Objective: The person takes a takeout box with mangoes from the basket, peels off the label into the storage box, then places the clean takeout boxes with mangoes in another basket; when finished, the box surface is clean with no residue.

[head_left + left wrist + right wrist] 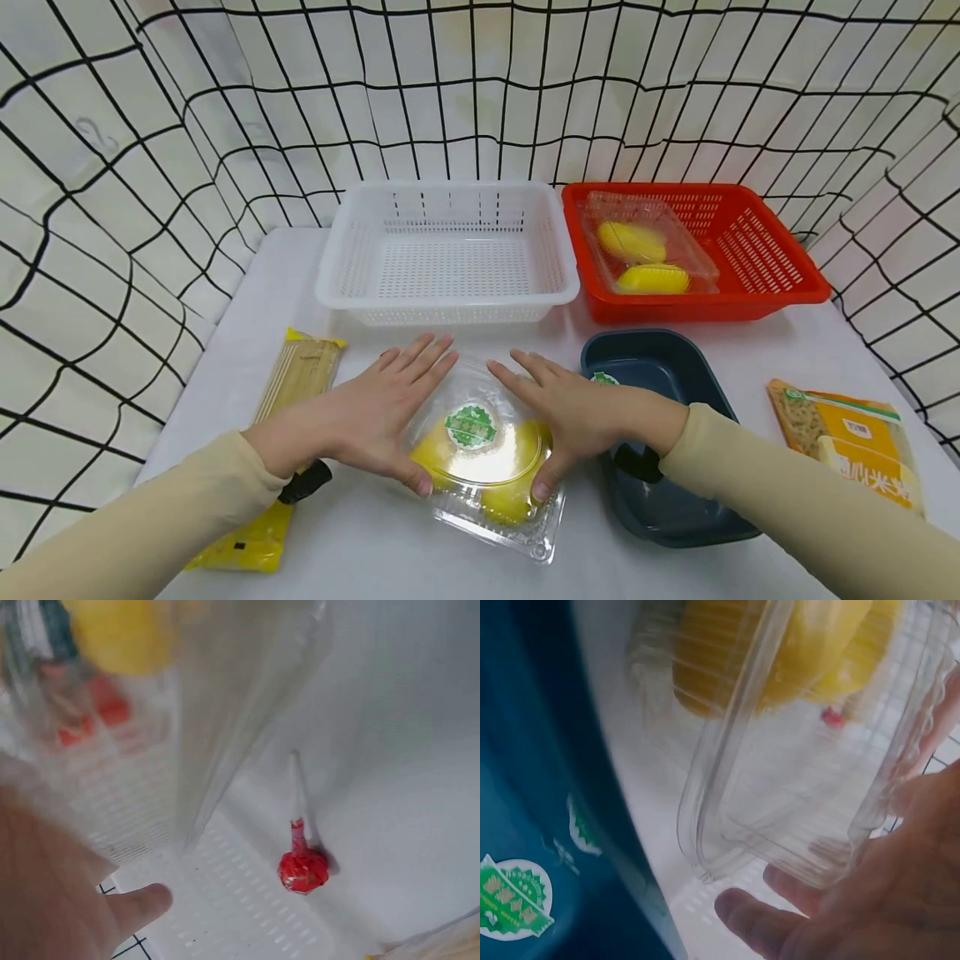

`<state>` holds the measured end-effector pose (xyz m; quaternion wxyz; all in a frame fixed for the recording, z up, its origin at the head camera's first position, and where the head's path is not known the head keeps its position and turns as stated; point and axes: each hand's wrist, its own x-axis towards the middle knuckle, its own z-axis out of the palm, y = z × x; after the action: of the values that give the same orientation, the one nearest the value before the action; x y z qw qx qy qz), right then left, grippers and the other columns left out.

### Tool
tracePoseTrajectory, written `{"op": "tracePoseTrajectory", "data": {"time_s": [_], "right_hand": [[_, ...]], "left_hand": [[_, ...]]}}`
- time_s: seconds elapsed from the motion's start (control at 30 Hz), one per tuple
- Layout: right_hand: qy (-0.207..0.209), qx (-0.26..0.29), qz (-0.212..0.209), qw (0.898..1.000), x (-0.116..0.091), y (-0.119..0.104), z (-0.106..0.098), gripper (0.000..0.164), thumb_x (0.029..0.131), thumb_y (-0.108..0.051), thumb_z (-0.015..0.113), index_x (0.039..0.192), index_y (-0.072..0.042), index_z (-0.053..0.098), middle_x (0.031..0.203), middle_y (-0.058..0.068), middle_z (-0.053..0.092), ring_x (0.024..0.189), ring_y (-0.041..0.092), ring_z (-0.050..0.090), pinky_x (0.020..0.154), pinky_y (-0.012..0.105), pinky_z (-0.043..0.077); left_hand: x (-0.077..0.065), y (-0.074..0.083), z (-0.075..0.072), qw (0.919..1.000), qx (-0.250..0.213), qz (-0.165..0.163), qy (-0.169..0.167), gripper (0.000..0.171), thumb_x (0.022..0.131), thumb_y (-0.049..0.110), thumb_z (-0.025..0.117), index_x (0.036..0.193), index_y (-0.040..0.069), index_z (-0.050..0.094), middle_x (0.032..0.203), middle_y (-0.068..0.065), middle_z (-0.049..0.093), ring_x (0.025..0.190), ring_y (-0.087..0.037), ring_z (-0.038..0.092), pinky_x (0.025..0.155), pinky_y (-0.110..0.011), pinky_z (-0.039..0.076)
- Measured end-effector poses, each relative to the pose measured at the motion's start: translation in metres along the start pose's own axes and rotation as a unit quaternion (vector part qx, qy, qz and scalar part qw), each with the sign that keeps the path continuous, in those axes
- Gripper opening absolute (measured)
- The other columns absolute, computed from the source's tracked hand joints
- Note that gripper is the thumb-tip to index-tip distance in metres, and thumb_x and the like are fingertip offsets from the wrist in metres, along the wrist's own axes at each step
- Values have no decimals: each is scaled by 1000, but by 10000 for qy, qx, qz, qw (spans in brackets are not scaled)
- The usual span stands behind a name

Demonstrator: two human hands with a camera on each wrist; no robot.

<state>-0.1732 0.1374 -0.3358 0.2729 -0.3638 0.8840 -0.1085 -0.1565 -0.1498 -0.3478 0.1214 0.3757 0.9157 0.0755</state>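
A clear plastic clamshell box (480,479) with yellow fruit (510,504) inside and a round green-and-white label (470,427) lies slightly turned at the front middle of the table. My left hand (382,408) is at its left side, fingers straight and spread, thumb by the box's near left part. On the other side my right hand (566,408) reaches over the dark blue basin (697,508), its fingers extended along the box and its thumb at the near right side. The left wrist view shows a red-wrapped lollipop (304,870) beside the white basket; the head view hides it.
Behind the hands stand a white basket (450,312) and a red basket (780,292), the red one holding another clear box (652,242) of yellow fruit. A noodle pack (300,371) lies left, an orange food bag (855,442) right. Black netting surrounds the table.
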Motion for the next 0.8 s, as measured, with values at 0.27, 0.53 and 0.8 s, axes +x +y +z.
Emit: {"op": "tracePoseTrajectory", "data": {"time_s": [0.27,0.53,0.8], "right_hand": [[370,-70,-246,9990,-7,2,6,140,64,-70,84,166,-14,7,173,17,9,158,38,13,123,63,26],[951,-506,-79,9941,-21,-8,21,141,64,-79,77,164,-4,12,173,17,8,159,39,10,126,61,18],[844,-624,-51,9945,-19,-6,17,141,64,-79,77,163,-1,13,172,20,8,159,43,9,126,61,19]], "left_hand": [[-3,10,-1,9995,149,-255,-51,144,65,92,64,164,1,12,173,-18,4,160,-42,4,124,-66,20],[-8,22,3,9969,313,-698,157,142,67,91,64,162,-3,17,170,-23,13,158,-45,12,124,-63,23],[-12,29,6,9950,310,-884,346,139,68,89,65,159,-7,22,168,-28,17,155,-50,17,122,-64,26]]}}
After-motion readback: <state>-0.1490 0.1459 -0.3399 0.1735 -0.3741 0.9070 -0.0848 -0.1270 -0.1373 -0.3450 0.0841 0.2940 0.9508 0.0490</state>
